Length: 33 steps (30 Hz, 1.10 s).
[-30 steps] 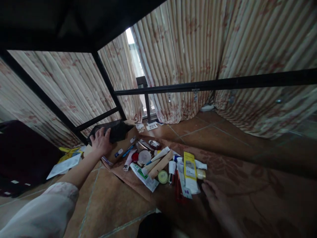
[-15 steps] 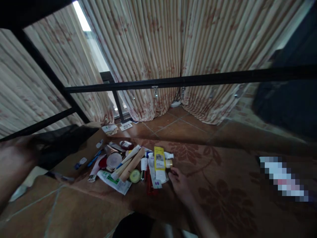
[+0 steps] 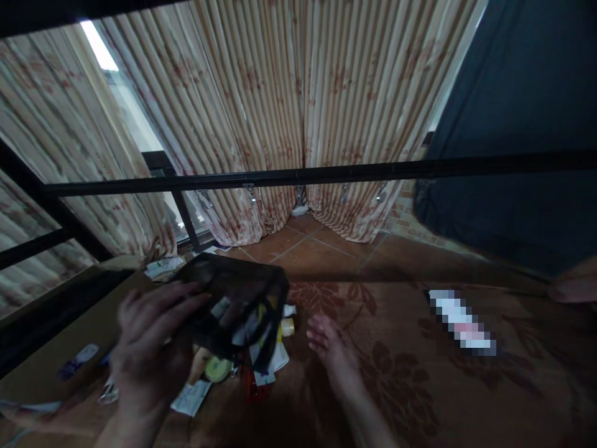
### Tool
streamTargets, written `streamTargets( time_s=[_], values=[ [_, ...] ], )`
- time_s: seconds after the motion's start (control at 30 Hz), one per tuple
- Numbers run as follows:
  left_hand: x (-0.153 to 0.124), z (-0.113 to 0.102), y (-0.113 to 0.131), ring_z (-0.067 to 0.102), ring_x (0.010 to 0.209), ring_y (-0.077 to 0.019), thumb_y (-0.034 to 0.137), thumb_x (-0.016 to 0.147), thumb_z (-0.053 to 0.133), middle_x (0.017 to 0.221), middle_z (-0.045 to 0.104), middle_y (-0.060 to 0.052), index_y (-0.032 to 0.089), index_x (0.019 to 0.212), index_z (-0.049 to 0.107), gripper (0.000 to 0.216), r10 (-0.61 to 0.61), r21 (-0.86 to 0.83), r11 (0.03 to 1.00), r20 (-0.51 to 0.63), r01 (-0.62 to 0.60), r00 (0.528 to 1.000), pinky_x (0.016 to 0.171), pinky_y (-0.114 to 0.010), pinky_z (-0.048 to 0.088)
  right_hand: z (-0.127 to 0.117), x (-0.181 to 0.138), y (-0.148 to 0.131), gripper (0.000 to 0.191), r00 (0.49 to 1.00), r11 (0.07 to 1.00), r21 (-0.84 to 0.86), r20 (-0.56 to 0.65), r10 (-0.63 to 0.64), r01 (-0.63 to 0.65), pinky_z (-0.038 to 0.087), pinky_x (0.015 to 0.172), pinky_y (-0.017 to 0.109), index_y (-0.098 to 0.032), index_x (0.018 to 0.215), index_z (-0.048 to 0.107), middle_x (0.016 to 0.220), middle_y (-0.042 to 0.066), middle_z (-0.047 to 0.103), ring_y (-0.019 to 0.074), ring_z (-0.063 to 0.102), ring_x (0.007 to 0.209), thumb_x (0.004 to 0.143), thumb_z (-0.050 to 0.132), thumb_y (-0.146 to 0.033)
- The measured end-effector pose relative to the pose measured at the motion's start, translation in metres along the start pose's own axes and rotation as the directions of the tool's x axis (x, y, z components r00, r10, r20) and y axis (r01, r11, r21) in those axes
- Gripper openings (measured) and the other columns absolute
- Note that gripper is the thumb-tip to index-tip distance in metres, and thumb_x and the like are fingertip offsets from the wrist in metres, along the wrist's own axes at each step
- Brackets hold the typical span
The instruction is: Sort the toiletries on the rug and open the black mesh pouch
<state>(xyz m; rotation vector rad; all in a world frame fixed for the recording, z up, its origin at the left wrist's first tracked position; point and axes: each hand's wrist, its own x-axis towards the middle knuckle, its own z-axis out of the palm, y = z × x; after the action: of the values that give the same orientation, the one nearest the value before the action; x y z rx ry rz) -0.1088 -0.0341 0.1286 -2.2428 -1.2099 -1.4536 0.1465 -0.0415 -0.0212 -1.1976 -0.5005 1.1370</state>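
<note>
My left hand grips a black mesh pouch and holds it up over a heap of small tubes and jars on the floor mat; the items show through the mesh. My right hand hovers just right of the pouch, fingers loosely spread and holding nothing. A round yellow-lidded jar and a small yellow-capped bottle peek out below and beside the pouch.
A cardboard box lies at the left. A black metal rail crosses in front of striped curtains. A dark cloth hangs at the right. A blurred-out packet lies on the patterned brown mat.
My left hand lifted the black mesh pouch from the box and brought it right, over the heap. The camera swung right. My right hand came off the heap and rose a little.
</note>
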Motion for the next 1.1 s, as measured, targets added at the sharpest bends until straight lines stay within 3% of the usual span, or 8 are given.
streamTargets(
  time_s=[0.1, 0.23, 0.37, 0.47, 0.6, 0.67, 0.8, 1.1],
  values=[
    [-0.005, 0.059, 0.021, 0.059, 0.117, -0.0251, 0.017, 0.089, 0.057, 0.121, 0.068, -0.003, 0.03, 0.095, 0.074, 0.022, 0.164, -0.164, 0.974, 0.055, -0.153, 0.985, 0.109, -0.052, 0.039, -0.032, 0.012, -0.022, 0.055, 1.0, 0.997, 0.076, -0.012, 0.017, -0.016, 0.057, 0.077, 0.033, -0.018, 0.101, 0.07, 0.104, 0.011, 0.075, 0.0221, 0.072, 0.088, 0.079, 0.057, -0.067],
    [-0.035, 0.119, 0.046, 0.052, 0.128, -0.0259, 0.028, 0.086, 0.067, 0.138, 0.059, -0.004, 0.031, 0.087, 0.077, 0.011, 0.048, -0.453, 0.887, 0.284, 0.089, 0.958, 0.104, -0.047, 0.045, -0.074, 0.022, -0.047, 0.053, 0.992, 0.995, 0.001, -0.08, 0.102, -0.102, 0.057, 0.076, 0.036, -0.018, 0.103, 0.072, 0.112, 0.013, 0.073, 0.0261, 0.071, 0.094, 0.078, 0.061, -0.062],
    [-0.069, 0.159, 0.052, 0.049, 0.134, -0.0235, 0.011, 0.086, 0.058, 0.148, 0.049, -0.004, 0.031, 0.093, 0.078, 0.029, 0.041, -0.521, 0.773, 0.611, 0.363, 0.79, 0.11, -0.047, 0.042, -0.092, 0.021, -0.054, 0.048, 0.991, 0.963, -0.263, -0.133, 0.034, -0.068, 0.055, 0.084, 0.04, -0.017, 0.105, 0.071, 0.111, 0.013, 0.074, 0.0304, 0.069, 0.102, 0.074, 0.068, -0.054],
    [-0.084, 0.17, 0.051, 0.048, 0.135, -0.0238, 0.004, 0.079, 0.06, 0.149, 0.048, -0.005, 0.033, 0.107, 0.075, 0.043, 0.037, -0.496, 0.732, 0.714, 0.467, 0.699, 0.109, -0.046, 0.043, -0.093, 0.019, -0.047, 0.05, 0.987, 0.835, -0.551, -0.123, -0.102, 0.018, 0.051, 0.092, 0.044, -0.016, 0.108, 0.07, 0.11, 0.015, 0.073, 0.0321, 0.067, 0.106, 0.076, 0.064, -0.054],
    [-0.085, 0.172, 0.043, 0.051, 0.132, -0.0188, -0.005, 0.077, 0.04, 0.143, 0.054, -0.002, 0.032, 0.112, 0.072, 0.06, -0.08, -0.526, 0.676, 0.643, 0.516, 0.761, 0.111, -0.046, 0.041, -0.092, 0.019, -0.036, 0.063, 0.969, 0.625, -0.779, -0.113, -0.22, 0.052, 0.048, 0.092, 0.048, -0.015, 0.123, 0.062, 0.116, 0.017, 0.07, 0.0344, 0.066, 0.107, 0.078, 0.058, -0.059],
    [-0.085, 0.174, 0.041, 0.057, 0.124, -0.0178, -0.005, 0.076, 0.037, 0.133, 0.061, -0.004, 0.028, 0.109, 0.072, 0.058, -0.21, -0.549, 0.63, 0.561, 0.55, 0.8, 0.106, -0.043, 0.046, -0.091, 0.019, -0.034, 0.064, 0.965, 0.595, -0.802, -0.107, -0.241, 0.06, 0.049, 0.09, 0.047, -0.017, 0.125, 0.061, 0.118, 0.017, 0.068, 0.034, 0.065, 0.107, 0.078, 0.057, -0.06],
    [-0.088, 0.184, 0.048, 0.064, 0.105, -0.0173, 0.004, 0.083, 0.045, 0.114, 0.068, -0.006, 0.023, 0.104, 0.071, 0.038, -0.371, -0.589, 0.541, 0.473, 0.6, 0.799, 0.092, -0.036, 0.054, -0.087, 0.019, -0.036, 0.065, 0.954, 0.564, -0.824, -0.133, -0.268, 0.044, 0.051, 0.084, 0.045, -0.018, 0.125, 0.06, 0.117, 0.017, 0.069, 0.0339, 0.067, 0.103, 0.076, 0.059, -0.061],
    [-0.089, 0.185, 0.074, 0.048, 0.132, -0.0251, 0.017, 0.084, 0.057, 0.141, 0.053, -0.01, 0.021, 0.128, 0.059, 0.044, -0.446, -0.391, 0.59, 0.571, 0.706, 0.689, 0.115, -0.046, 0.039, -0.096, 0.03, -0.024, 0.066, 0.973, 0.474, -0.872, 0.012, -0.231, 0.123, 0.053, 0.078, 0.047, -0.019, 0.124, 0.059, 0.111, 0.017, 0.071, 0.0348, 0.07, 0.093, 0.071, 0.062, -0.06]
  ],
)
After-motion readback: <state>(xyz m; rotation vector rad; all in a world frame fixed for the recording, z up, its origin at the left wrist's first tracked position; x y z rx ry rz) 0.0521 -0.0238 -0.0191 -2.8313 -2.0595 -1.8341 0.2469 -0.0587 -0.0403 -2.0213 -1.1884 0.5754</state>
